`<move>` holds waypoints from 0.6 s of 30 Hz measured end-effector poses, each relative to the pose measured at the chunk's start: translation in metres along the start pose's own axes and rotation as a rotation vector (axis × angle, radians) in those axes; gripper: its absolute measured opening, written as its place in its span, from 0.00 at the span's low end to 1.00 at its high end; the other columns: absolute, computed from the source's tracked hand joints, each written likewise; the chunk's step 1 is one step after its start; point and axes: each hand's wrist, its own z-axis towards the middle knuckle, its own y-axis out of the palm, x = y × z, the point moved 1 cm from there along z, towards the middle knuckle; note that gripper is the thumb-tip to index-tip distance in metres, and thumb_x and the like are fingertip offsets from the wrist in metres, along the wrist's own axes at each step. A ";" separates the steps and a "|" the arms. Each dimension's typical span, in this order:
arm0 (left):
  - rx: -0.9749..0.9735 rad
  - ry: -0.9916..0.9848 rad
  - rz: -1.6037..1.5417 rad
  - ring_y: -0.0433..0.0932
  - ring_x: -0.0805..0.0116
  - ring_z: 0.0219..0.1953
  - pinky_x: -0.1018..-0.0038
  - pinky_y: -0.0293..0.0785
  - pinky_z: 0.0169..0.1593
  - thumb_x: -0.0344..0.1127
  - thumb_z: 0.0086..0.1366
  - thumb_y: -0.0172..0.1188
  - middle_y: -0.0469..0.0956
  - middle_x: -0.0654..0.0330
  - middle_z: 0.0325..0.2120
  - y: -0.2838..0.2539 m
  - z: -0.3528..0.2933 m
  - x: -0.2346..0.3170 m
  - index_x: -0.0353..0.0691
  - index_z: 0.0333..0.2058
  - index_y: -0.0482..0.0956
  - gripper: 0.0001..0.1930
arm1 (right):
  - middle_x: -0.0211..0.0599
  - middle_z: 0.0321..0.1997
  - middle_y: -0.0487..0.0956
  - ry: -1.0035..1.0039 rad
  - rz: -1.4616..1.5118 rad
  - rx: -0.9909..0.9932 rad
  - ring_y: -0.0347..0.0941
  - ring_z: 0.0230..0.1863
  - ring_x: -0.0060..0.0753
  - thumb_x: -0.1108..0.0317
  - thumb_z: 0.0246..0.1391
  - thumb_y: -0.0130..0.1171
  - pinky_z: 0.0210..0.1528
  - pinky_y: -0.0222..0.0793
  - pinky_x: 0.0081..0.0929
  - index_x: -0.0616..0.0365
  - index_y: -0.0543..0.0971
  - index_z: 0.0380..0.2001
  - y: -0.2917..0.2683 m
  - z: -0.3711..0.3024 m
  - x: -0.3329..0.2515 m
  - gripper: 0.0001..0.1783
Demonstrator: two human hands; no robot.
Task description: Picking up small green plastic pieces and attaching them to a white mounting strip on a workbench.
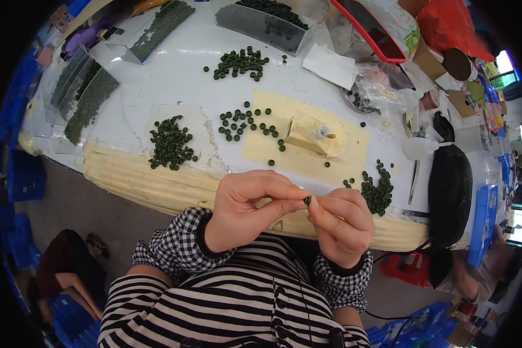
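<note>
Near the table's front edge, my left hand point(252, 206) and my right hand point(343, 223) meet, pinching one small dark green round part point(307, 200) between their fingertips. It looks like the small ridged caps on the table, though fingers cover much of it. Beyond my hands a yellow sheet point(267, 153) lies on the white table, with a tape-wrapped block point(307, 136) on it that carries a small upright peg point(322, 132). Loose green caps point(236, 124) are scattered at the sheet's left. Heaps of green parts lie left point(171, 142), right point(378, 188) and farther back point(239, 62).
Clear bins of green parts point(90, 101) stand at the left and back. A red-cased phone point(372, 32), white paper point(329, 65), plastic bags and tweezers point(414, 181) occupy the right. A black bundle point(450, 191) hangs over the right edge. Other people sit at both sides.
</note>
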 end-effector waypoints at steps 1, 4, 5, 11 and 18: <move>-0.001 -0.002 0.005 0.81 0.68 0.37 0.77 0.77 0.41 0.15 0.59 0.61 0.81 0.52 0.34 0.000 0.000 0.000 0.31 0.39 0.82 0.10 | 0.28 0.34 0.80 0.003 0.002 0.001 0.70 0.28 0.29 0.79 0.37 0.70 0.28 0.69 0.23 0.56 0.85 0.40 0.000 0.000 0.001 0.21; 0.000 -0.005 0.015 0.81 0.68 0.37 0.77 0.77 0.41 0.16 0.59 0.61 0.81 0.52 0.34 0.000 0.001 0.001 0.31 0.39 0.81 0.10 | 0.28 0.34 0.80 0.007 0.007 0.004 0.70 0.28 0.29 0.79 0.37 0.70 0.28 0.69 0.23 0.56 0.85 0.40 0.001 0.000 0.001 0.21; 0.000 -0.006 0.017 0.81 0.68 0.37 0.77 0.77 0.41 0.16 0.59 0.61 0.81 0.52 0.34 0.000 0.001 0.001 0.31 0.39 0.81 0.10 | 0.29 0.34 0.80 0.007 0.007 0.004 0.70 0.28 0.29 0.79 0.37 0.70 0.28 0.69 0.23 0.56 0.85 0.39 0.001 0.000 0.001 0.21; 0.005 0.018 0.020 0.81 0.68 0.37 0.77 0.77 0.42 0.16 0.59 0.61 0.81 0.52 0.35 -0.001 0.000 -0.001 0.31 0.39 0.81 0.10 | 0.29 0.34 0.80 0.007 0.003 0.011 0.70 0.28 0.30 0.80 0.36 0.69 0.28 0.69 0.23 0.57 0.85 0.39 0.002 0.000 0.000 0.21; 0.058 -0.058 -0.129 0.80 0.72 0.37 0.79 0.76 0.42 0.20 0.62 0.61 0.82 0.55 0.35 0.002 -0.001 0.000 0.30 0.41 0.81 0.09 | 0.31 0.34 0.80 0.016 0.023 0.027 0.71 0.29 0.30 0.81 0.34 0.69 0.29 0.68 0.23 0.57 0.85 0.41 0.002 0.001 -0.001 0.23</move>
